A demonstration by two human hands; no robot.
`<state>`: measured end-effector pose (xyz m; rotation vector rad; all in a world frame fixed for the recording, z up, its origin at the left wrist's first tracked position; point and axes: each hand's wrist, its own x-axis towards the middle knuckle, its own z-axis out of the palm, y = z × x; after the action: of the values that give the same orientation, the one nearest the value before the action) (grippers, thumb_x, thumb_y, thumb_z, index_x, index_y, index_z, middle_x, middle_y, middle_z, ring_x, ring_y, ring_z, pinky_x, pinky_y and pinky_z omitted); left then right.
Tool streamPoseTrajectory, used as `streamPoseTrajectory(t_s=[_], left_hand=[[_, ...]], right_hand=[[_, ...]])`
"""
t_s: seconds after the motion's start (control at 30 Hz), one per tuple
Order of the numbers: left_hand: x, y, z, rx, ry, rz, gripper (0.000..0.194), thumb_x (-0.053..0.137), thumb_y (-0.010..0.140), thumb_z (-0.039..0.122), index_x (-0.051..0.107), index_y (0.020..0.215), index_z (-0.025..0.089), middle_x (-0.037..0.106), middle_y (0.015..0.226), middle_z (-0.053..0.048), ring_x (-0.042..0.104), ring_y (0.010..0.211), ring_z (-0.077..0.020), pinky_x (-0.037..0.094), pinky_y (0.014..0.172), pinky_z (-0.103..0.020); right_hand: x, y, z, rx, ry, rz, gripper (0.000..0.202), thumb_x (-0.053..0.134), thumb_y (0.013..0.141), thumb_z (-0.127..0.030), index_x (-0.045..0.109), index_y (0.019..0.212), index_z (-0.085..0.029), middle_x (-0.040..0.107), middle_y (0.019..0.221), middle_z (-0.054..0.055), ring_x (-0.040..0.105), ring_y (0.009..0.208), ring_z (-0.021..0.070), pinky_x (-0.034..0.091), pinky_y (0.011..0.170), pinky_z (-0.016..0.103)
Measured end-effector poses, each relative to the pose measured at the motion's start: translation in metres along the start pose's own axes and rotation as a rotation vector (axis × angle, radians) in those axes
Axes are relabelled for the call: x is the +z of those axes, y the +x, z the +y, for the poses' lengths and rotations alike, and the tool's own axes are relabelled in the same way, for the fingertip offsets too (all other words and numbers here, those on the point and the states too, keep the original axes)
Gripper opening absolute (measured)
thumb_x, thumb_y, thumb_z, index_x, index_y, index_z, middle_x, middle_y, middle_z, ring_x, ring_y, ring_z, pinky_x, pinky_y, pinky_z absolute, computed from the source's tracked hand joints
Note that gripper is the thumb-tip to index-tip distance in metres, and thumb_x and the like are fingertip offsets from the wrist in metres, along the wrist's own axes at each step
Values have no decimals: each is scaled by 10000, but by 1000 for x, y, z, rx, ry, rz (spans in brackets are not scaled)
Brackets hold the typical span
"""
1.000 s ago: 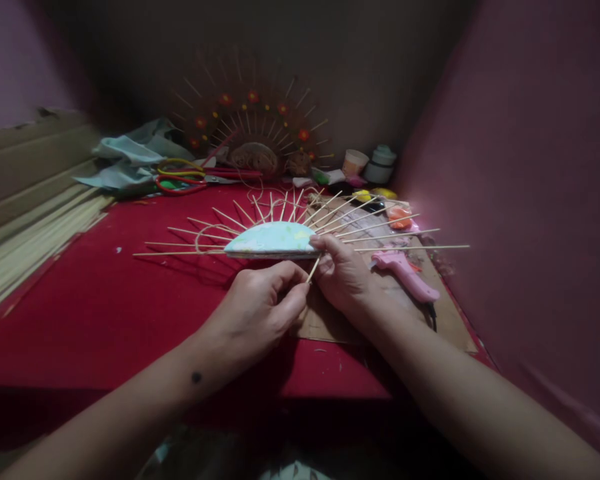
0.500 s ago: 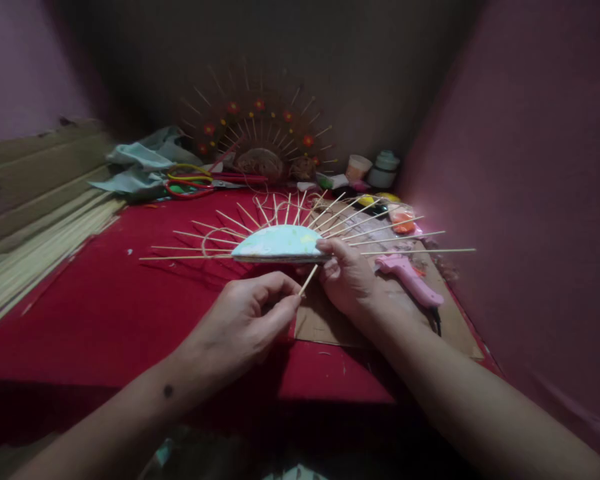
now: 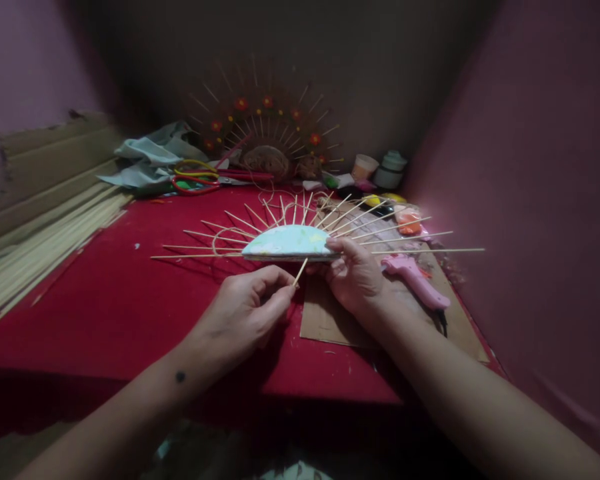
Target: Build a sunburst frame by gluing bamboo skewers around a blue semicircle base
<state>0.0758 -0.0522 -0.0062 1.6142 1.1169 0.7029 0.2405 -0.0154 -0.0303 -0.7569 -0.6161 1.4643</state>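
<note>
A pale blue half-round piece (image 3: 287,241) is held up above the red table, with several thin sticks fanning out from its curved edge. My right hand (image 3: 355,273) grips its right end, thumb on top and fingers below. Between the thumb and fingertips of my left hand (image 3: 255,303) is a short thin stick (image 3: 301,272), tilted up with its tip close under the flat edge of the piece. Whether the tip touches that edge is unclear. A loop of string (image 3: 220,241) lies by the sticks on the left.
A pink glue gun (image 3: 417,281) lies on cardboard (image 3: 330,320) at the right. Long sticks (image 3: 45,247) lie on the red table (image 3: 105,300) at the left. Scissors (image 3: 195,179), cloth (image 3: 150,157), a cup (image 3: 365,167), a jar (image 3: 390,169) and a flowered half-round ornament (image 3: 267,160) stand behind.
The short stick in my left hand has moved a little left along the underside of the half-round piece and closer to it. The whole view has shifted slightly; my right hand keeps its grip.
</note>
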Motion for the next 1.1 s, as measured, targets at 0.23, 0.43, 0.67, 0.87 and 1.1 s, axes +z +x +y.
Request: streamPoseTrajectory(t_s=[0.23, 0.43, 0.67, 0.87, 1.1], left_hand=[[-2, -3, 1, 2, -8, -12, 164, 505, 862, 293, 579, 814, 155, 439, 446, 83, 363, 334, -32, 272, 314, -117], [-1, -4, 4, 49, 9, -11, 163, 519, 856, 284, 588, 793, 151, 419, 435, 86, 353, 346, -28, 273, 321, -108], [3, 5, 4, -4, -44, -20, 148, 510, 855, 247, 570, 765, 146, 429, 425, 88, 366, 324, -26, 275, 312, -106], [0, 1, 1, -23, -61, -30, 158, 507, 865, 273, 578, 797, 150, 430, 419, 90, 365, 318, -27, 262, 310, -106], [-5, -11, 2, -43, -60, -4, 157, 522, 862, 297, 586, 838, 156, 412, 431, 94, 356, 331, -26, 262, 316, -105]], right_hand=[[0, 1, 0, 8, 3, 10, 64, 607, 580, -201, 626, 596, -141, 605, 572, 24, 586, 666, 188, 534, 602, 344], [1, 0, -1, 15, -6, 14, 61, 611, 585, -214, 612, 600, -155, 621, 606, 29, 578, 665, 183, 536, 612, 346], [1, 0, -1, 42, -1, -3, 65, 608, 556, -207, 611, 587, -150, 603, 575, 22, 578, 680, 196, 543, 629, 362], [1, 1, 0, 23, -24, -2, 44, 586, 577, -205, 587, 581, -161, 598, 586, 27, 576, 681, 195, 539, 637, 376], [-1, 1, -2, 8, -27, 22, 75, 576, 601, -190, 632, 637, -154, 626, 628, 43, 597, 714, 208, 537, 636, 372]])
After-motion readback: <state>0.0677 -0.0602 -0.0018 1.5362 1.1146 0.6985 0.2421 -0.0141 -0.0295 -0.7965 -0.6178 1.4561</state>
